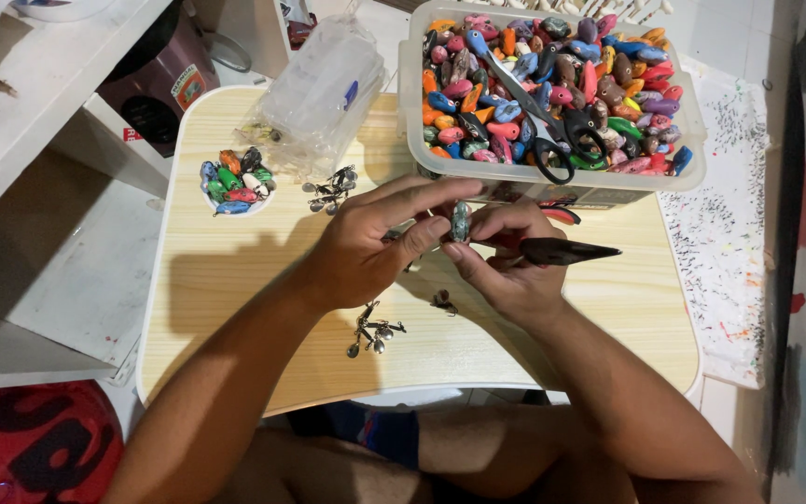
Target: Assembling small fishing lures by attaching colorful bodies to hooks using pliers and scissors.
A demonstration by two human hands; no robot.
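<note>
Both hands (366, 247) (506, 261) pinch grey-green bead (460, 221); R w/ dark pliers (566, 251).

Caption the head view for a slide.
Both hands, left hand and right hand, pinch a small painted bead over a wooden table.

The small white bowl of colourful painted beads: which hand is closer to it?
Left. The left hand lies right of the small white bowl of colourful painted beads; the right hand is farther right.
</note>
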